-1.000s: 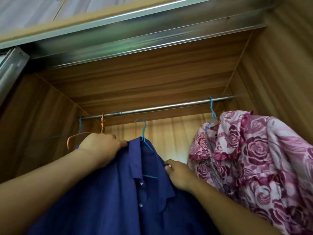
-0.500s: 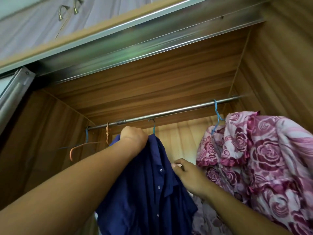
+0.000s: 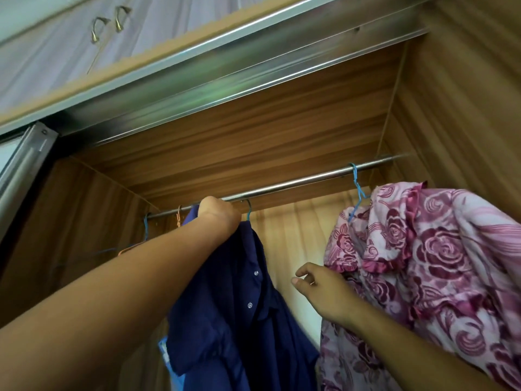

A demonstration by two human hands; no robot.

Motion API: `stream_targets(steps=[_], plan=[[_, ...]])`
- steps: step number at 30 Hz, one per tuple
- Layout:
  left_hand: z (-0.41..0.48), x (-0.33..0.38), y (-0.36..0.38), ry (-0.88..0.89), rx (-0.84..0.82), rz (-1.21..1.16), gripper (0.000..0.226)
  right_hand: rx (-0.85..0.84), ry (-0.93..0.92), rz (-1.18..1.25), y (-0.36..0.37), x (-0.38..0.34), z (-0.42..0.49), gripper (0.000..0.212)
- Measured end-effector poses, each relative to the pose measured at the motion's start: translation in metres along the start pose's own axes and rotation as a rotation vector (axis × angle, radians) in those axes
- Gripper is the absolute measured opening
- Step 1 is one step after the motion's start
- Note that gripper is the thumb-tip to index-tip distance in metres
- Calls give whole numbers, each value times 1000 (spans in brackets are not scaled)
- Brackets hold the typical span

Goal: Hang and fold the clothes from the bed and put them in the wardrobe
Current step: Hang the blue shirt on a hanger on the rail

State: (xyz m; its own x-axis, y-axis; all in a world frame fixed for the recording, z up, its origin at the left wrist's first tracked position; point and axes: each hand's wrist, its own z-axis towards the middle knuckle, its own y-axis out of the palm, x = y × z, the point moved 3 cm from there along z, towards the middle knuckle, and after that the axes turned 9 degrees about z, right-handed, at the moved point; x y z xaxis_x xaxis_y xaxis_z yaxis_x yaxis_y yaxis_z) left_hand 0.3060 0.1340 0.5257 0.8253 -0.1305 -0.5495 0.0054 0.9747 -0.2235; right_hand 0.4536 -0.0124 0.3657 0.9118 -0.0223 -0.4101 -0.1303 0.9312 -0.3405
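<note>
The blue shirt [image 3: 231,306] is now raised from mid-frame to the rail [image 3: 296,184], where its hanger hook [image 3: 248,210] appears caught at centre. Its collar is gripped by the left hand [image 3: 218,214]. The shirt front has been released by the right hand [image 3: 324,292], lower centre, its fingers loosely curled and empty. Hanging of this piece is judged nearly done.

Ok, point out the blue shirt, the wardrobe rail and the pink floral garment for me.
blue shirt [image 3: 225,334]: head view, on the front panel below the buttons.
wardrobe rail [image 3: 296,184]: head view, on the bare metal bar between the two hangers.
pink floral garment [image 3: 439,255]: head view, on a large rose print.
</note>
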Motion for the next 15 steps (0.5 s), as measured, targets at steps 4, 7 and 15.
stream_targets(steps=[4,7,15], plan=[[6,2,1,27,51,18,31,-24,-21,2,2,-7,-8,25],[10,1,-4,38,108,-26,35,-24,-31,7,-2,-8,-13,19],[1,-19,-21,-22,103,-50,35,18,-17,-2,-13,-2,-25,13]])
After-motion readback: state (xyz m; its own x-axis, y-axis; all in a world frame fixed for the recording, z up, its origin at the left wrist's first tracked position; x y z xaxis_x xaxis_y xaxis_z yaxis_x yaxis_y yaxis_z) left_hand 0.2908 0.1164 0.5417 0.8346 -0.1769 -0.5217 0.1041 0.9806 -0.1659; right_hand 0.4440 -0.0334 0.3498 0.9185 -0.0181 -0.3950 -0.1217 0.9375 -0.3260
